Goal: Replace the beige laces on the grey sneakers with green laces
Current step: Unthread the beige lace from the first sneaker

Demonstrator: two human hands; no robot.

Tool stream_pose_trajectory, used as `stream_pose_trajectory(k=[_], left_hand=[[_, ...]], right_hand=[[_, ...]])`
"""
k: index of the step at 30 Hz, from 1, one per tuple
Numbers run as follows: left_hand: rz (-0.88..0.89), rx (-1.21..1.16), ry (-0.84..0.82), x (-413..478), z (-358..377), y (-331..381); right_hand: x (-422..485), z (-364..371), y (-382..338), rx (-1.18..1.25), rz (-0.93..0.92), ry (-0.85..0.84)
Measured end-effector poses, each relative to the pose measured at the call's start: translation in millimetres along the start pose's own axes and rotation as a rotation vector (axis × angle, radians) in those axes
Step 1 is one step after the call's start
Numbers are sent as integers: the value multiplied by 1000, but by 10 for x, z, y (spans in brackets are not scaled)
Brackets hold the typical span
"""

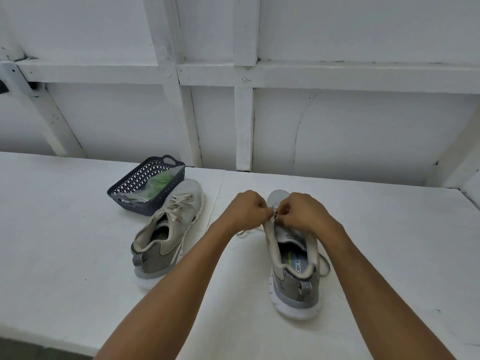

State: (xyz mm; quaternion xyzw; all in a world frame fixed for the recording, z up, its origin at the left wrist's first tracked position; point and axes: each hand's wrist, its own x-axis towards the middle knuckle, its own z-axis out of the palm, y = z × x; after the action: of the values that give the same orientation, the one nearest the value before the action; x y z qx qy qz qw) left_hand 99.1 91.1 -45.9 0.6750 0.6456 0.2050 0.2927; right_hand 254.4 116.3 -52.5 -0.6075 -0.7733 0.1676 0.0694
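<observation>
Two grey sneakers stand on a white table (78,294), heels toward me. The left sneaker (166,229) still carries its beige laces (176,203), tied over the tongue. Over the right sneaker (293,266) both my hands meet near the toe end of its lacing. My left hand (246,209) and my right hand (301,211) have curled fingers that pinch the beige lace (273,215) at the eyelets. Loose lace ends trail out to the left (244,233) and right (324,266) of this shoe. Green laces (161,181) lie in a clear bag inside a dark basket.
The dark latticed basket (137,183) sits behind the left sneaker, close to the white panelled wall (337,126). The table's front edge runs across the lower left.
</observation>
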Motion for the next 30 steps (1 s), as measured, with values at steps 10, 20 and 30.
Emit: stream_pose_trajectory(k=[10,20,30], left_hand=[[-26,-77,-103,54,-121,-133],[38,-77,-153,170,-96,-175],[29,-98,-173,166,-58,-160]], right_hand=[[-22,-75,224,1112,484,270],[29,41,-64,2,-13,133],[60,169,-167,-209,48,76]])
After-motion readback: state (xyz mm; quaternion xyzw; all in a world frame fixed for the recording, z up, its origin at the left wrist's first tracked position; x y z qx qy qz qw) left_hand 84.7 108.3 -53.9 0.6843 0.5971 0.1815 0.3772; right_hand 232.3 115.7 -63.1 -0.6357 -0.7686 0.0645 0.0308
